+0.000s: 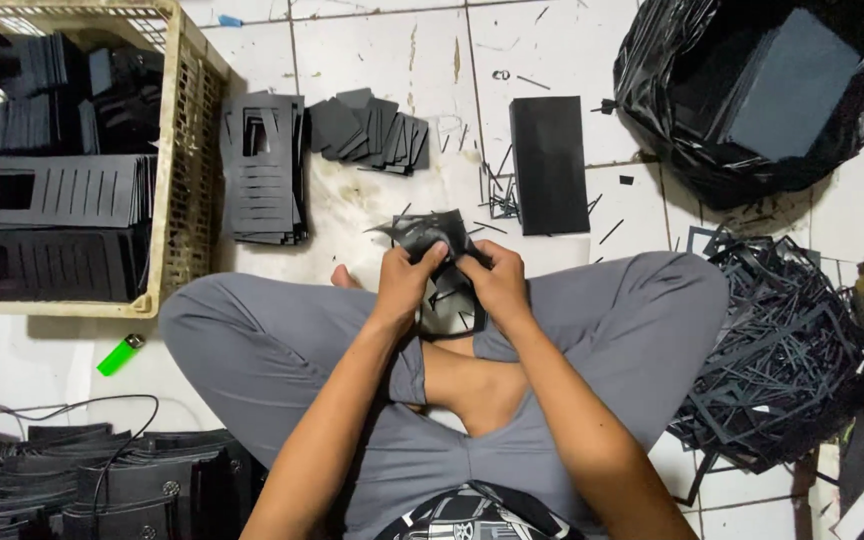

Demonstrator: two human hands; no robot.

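Note:
I sit cross-legged on a white tiled floor. My left hand (407,280) and my right hand (497,282) both grip a black die-cut sheet (430,232) held above my knees; its top edge is bent and curling. Thin cut-out frame parts of the sheet hang down between my hands. Just beyond it lie a stack of black slotted sheets (264,168), a fanned pile of small black cut pieces (370,128) and a plain black rectangular stack (549,165).
A beige plastic crate (184,150) at the left holds more black sheets and pieces. A black bag (752,90) sits at the top right. A heap of black offcut strips (787,360) lies at the right. A green lighter (120,354) lies by my left knee.

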